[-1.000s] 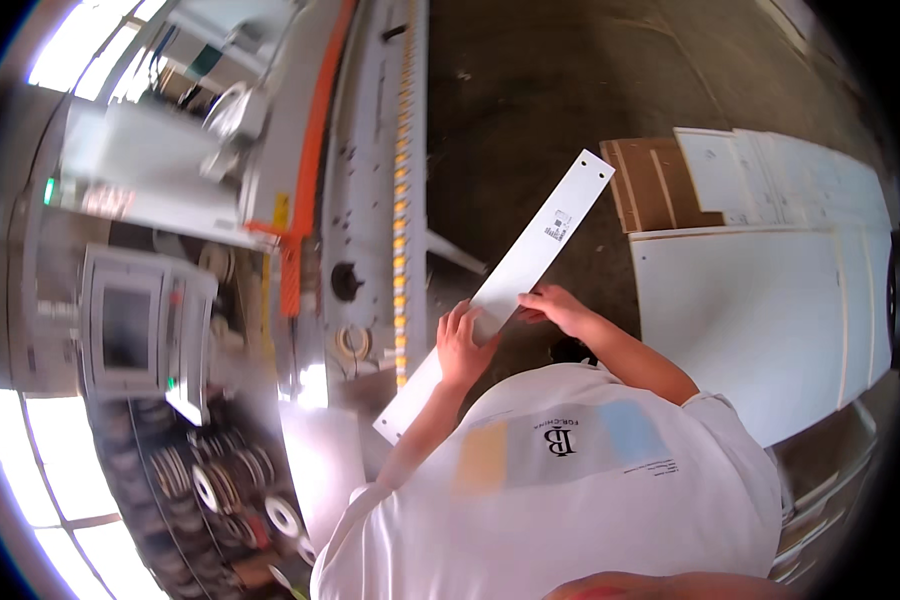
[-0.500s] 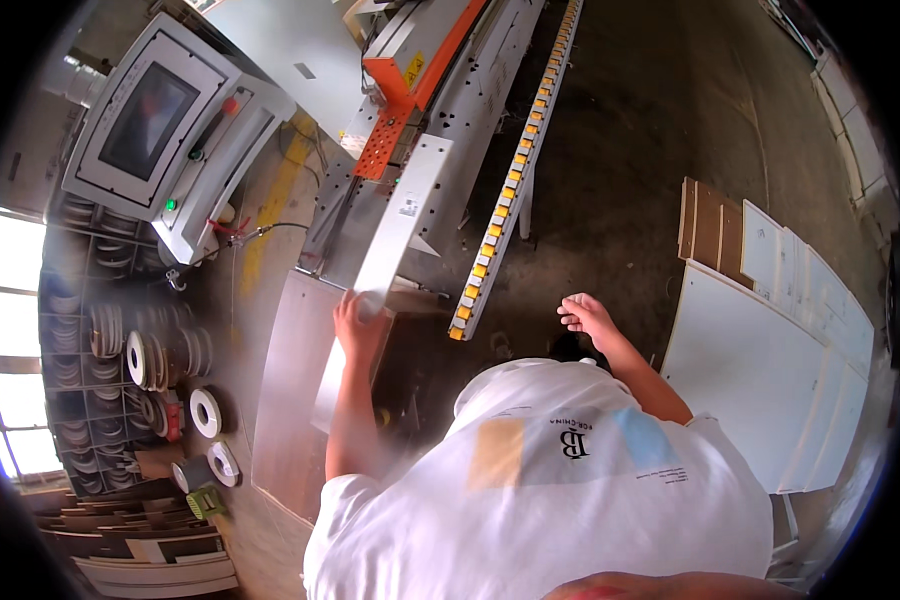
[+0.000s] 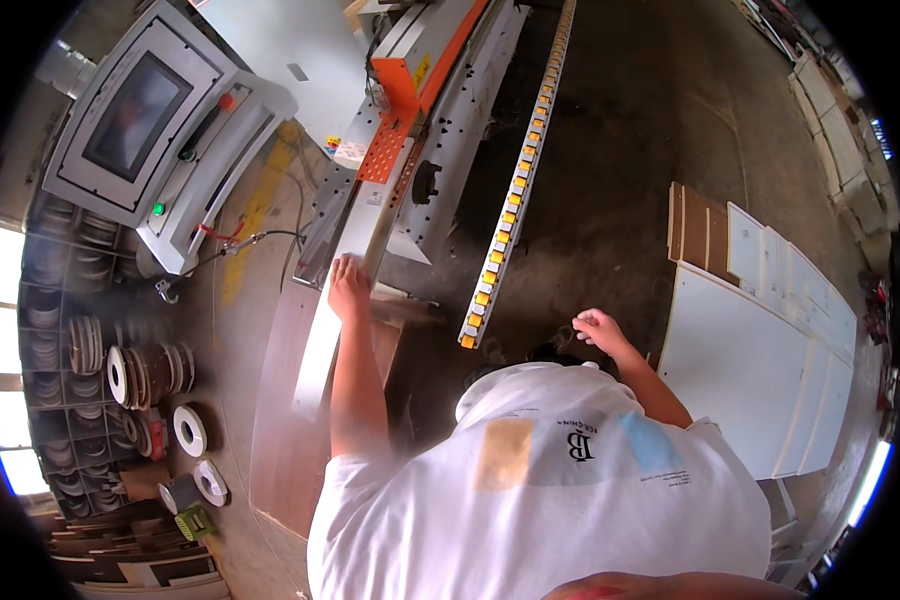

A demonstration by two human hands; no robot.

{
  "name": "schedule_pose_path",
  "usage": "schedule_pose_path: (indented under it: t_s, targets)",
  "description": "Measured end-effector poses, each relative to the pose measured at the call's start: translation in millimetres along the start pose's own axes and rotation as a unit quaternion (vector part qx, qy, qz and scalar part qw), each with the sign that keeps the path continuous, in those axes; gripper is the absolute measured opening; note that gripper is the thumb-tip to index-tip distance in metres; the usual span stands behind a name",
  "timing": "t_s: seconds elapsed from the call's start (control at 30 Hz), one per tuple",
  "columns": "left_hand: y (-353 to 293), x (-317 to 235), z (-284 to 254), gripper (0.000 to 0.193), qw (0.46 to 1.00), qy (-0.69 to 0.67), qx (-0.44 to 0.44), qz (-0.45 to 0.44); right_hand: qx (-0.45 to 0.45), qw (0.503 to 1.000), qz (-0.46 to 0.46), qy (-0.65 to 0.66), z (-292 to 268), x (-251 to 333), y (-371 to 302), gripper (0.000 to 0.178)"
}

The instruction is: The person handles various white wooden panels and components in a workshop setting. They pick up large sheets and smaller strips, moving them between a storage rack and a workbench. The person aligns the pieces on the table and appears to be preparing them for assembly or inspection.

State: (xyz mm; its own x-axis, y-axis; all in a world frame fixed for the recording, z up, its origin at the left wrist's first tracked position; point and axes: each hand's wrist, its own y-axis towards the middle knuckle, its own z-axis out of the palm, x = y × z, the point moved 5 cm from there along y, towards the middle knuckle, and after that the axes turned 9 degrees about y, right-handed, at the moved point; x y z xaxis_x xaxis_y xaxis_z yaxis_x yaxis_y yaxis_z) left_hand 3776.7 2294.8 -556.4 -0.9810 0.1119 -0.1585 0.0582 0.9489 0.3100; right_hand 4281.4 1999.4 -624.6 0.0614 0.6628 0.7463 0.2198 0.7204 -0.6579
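A long narrow white board lies lengthwise on the metal bed of a machine, its far end beside an orange perforated plate. My left hand is on the board near its middle, fingers over its face and closed against it; the thumb is mostly hidden. Behind the hand, the board's near end reaches over a brown wood-grain panel. Off to the right, my right hand hangs in the air with curled fingers, touching nothing. I see nothing in it.
A rail with yellow rollers runs alongside the machine. To the left stands a control console with a screen. Rolls of edging and racks line the far left. Large white panels are stacked at right, near brown boards.
My left hand and the white board have moved forward and slightly left; the board now lies closer along the orange plate. My right hand stays curled, shifted slightly right and nearer.
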Motion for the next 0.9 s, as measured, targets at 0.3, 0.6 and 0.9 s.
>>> schedule_pose_path:
  t_s: [0.3,0.6,0.9]
  targets:
    - [56,-16,20,0.034,0.999,0.030,0.037,-0.022,-0.084,0.985,0.022,0.147,-51,-80,-20,0.037]
    - [112,-45,46,0.037,0.999,0.015,-0.020,0.025,-0.061,0.998,0.016,0.022,-45,-16,-16,0.031]
    - [7,5,1,0.030,1.000,0.005,-0.026,-0.005,-0.110,0.993,0.025,-0.032,-122,-61,3,0.036]
